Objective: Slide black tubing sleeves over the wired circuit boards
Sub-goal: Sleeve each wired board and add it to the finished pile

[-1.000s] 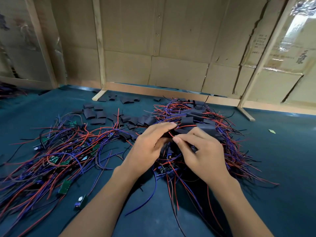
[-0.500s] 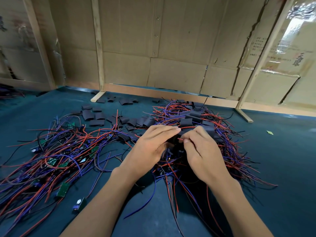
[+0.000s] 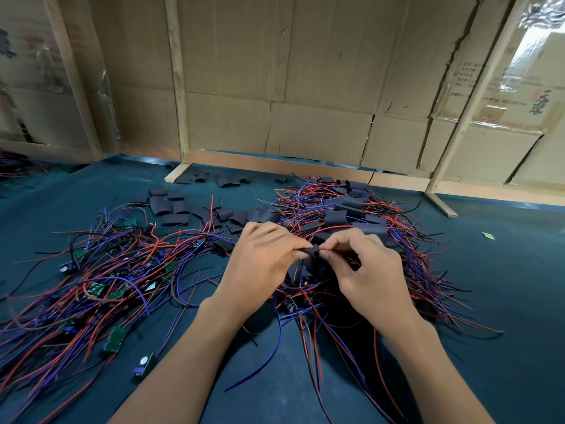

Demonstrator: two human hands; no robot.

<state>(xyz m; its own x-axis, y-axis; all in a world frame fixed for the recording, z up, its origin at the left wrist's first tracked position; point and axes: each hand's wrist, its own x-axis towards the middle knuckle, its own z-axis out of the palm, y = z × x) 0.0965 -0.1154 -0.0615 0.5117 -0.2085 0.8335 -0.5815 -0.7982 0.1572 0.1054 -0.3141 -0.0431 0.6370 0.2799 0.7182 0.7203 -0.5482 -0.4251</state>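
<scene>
Head view. Your left hand (image 3: 263, 264) and right hand (image 3: 363, 270) meet at centre, both pinching one black sleeve (image 3: 313, 250) between fingertips, held above the blue mat (image 3: 504, 286). The board it goes over is hidden under your fingers; red and blue wires (image 3: 308, 338) trail down from the hands.

Stock, left: pile of unsleeved boards (image 3: 101, 289), green boards showing among their leads.
Stock, far centre: loose sleeves (image 3: 171, 206), flattened.
Stock, right: sleeved units (image 3: 354, 215) heaped behind your hands.
Backdrop: cardboard wall (image 3: 305, 87).

Handling note, by judgement: squeeze the sleeve's edges to round its mouth, gather the leads straight first, then draw it over squarely so no corner snags.
</scene>
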